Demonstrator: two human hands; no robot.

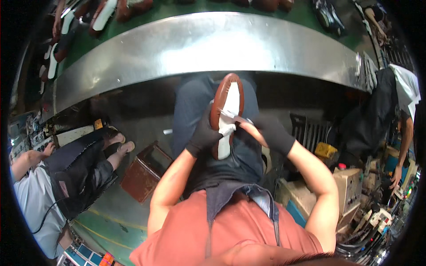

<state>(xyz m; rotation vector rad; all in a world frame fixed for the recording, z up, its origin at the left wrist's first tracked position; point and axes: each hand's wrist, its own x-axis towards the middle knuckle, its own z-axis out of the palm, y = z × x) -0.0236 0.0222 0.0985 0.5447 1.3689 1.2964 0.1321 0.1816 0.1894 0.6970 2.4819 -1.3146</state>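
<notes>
A brown shoe (214,116) rests on my lap with its white underside (232,98) facing up and its toe pointing away from me, close to the metal bench edge. My left hand (205,134), in a dark glove, is closed round the left side of the shoe. From the right, my right hand (267,132), in a dark glove with bare fingertips, pinches a thin, pale, flat piece over the middle of the underside; its kind is unclear. Crumpled white material (227,129) bunches up between the two hands on the shoe.
A shiny metal bench edge (146,48) curves across in front of me, with more brown shoes (133,9) on the green surface beyond. A brown box-like stool (141,172) stands at left, near a seated person (75,173). Machinery (350,186) and another person's arm (404,142) are at right.
</notes>
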